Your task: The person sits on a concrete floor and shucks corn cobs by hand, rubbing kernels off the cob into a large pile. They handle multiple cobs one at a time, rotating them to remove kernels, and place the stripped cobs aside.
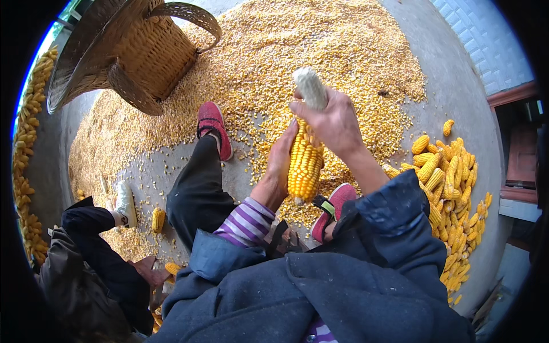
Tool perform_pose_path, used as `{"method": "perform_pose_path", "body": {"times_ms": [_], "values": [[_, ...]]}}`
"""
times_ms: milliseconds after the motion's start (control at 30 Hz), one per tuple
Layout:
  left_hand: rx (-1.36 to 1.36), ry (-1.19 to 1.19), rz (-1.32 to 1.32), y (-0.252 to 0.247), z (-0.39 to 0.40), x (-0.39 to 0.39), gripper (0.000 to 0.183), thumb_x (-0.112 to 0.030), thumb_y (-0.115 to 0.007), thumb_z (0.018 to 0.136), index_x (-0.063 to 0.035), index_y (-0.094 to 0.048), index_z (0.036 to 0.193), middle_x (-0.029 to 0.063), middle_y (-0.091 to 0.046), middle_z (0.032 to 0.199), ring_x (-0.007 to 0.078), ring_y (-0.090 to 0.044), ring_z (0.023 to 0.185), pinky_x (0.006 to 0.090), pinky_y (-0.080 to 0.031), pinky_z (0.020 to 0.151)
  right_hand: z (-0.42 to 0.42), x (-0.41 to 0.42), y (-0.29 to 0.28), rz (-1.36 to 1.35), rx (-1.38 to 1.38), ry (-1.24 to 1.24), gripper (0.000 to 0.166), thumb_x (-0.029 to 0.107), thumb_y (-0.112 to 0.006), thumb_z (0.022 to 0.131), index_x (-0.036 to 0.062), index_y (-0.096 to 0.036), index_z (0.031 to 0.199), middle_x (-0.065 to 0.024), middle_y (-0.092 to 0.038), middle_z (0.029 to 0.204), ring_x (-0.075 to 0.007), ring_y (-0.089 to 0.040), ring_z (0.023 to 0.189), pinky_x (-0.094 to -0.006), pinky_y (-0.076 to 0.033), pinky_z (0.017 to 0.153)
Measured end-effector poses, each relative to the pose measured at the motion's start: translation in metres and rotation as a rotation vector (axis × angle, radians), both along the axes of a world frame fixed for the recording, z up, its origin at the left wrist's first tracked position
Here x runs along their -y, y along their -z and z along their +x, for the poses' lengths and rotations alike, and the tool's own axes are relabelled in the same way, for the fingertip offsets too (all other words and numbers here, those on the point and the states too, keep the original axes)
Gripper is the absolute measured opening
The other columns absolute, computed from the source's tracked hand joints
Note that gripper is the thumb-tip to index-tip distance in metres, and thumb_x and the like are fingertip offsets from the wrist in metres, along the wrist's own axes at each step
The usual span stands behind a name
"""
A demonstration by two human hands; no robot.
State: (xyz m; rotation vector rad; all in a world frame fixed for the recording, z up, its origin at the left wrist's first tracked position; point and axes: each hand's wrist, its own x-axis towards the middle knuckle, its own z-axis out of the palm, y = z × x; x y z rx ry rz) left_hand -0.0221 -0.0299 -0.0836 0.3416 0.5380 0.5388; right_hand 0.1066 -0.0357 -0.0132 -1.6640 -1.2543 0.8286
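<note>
My left hand [279, 165] holds an ear of yellow corn [304, 171], its kernels facing me and its tip pointing down. Above it, my right hand [332, 115] grips a bare pale corncob [311, 88], whose upper end sticks out past the fingers. The right hand is at the upper end of the ear, where some kernels look loose or gone. Shelled corn kernels [326, 47] lie in a wide heap on the floor beneath and beyond both hands.
A woven basket [150, 55] with handles lies tipped at the upper left. Whole ears of corn [450, 184] are piled at the right, and one ear [158, 220] lies near my left leg. A co-worker's shoe [125, 203] and dark clothing show at the lower left. More ears line the left edge.
</note>
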Motion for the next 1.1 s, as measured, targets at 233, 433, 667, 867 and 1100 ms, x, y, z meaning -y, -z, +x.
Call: {"method": "perform_pose_path", "body": {"times_ms": [233, 433, 667, 867, 1100], "values": [[-0.100, -0.066, -0.131, -0.010, 0.008, 0.015, 0.040, -0.041, -0.043, 0.098, -0.0078, -0.051, 0.119, 0.0094, -0.065, 0.091, 0.0244, -0.066, 0.074, 0.0365, -0.058, 0.067, -0.009, -0.004, 0.030, 0.109, 0.450, 0.069, 0.026, 0.028, -0.070, 0.077, 0.0074, -0.065, 0.092, -0.0148, -0.064, 0.077, -0.0328, -0.065, 0.078, -0.0417, -0.052, 0.072], [-0.054, -0.071, -0.005, -0.006, 0.007, 0.002, 0.041, -0.039, -0.043, 0.098, -0.0043, -0.052, 0.117, 0.0105, -0.065, 0.093, 0.0260, -0.066, 0.076, 0.0385, -0.058, 0.068, 0.000, -0.006, 0.013, 0.052, 0.017, 0.046, 0.033, 0.033, -0.072, 0.078, 0.0083, -0.067, 0.100, -0.0123, -0.069, 0.084, -0.0250, -0.066, 0.075, -0.0361, -0.052, 0.070], [-0.298, -0.142, 0.114, -0.013, 0.001, 0.014, 0.044, -0.042, -0.043, 0.097, -0.0032, -0.052, 0.116, 0.0116, -0.063, 0.097, 0.0249, -0.065, 0.086, 0.0374, -0.056, 0.077, -0.022, 0.012, 0.018, 0.173, 0.291, -0.054, 0.028, 0.023, -0.071, 0.076, 0.0050, -0.066, 0.098, -0.0181, -0.065, 0.083, -0.0324, -0.065, 0.084, -0.0390, -0.052, 0.074], [-0.060, -0.056, -0.055, -0.012, 0.011, 0.008, 0.038, -0.037, -0.040, 0.099, -0.0039, -0.052, 0.112, 0.0116, -0.065, 0.082, 0.0279, -0.064, 0.060, 0.0389, -0.057, 0.053, 0.002, -0.009, 0.032, 0.131, 0.155, 0.137, 0.031, 0.025, -0.072, 0.079, 0.0062, -0.065, 0.103, -0.0115, -0.069, 0.081, -0.0218, -0.068, 0.078, -0.0334, -0.053, 0.070], [-0.111, -0.247, 0.200, -0.005, -0.002, 0.013, 0.046, -0.036, -0.037, 0.098, -0.0020, -0.047, 0.127, 0.0138, -0.061, 0.114, 0.0241, -0.063, 0.101, 0.0370, -0.053, 0.089, -0.023, 0.023, 0.012, 0.254, 0.359, -0.225, 0.051, 0.034, -0.075, 0.073, 0.0032, -0.065, 0.112, -0.0261, -0.060, 0.116, -0.0396, -0.053, 0.118, -0.0451, -0.042, 0.101]]}}
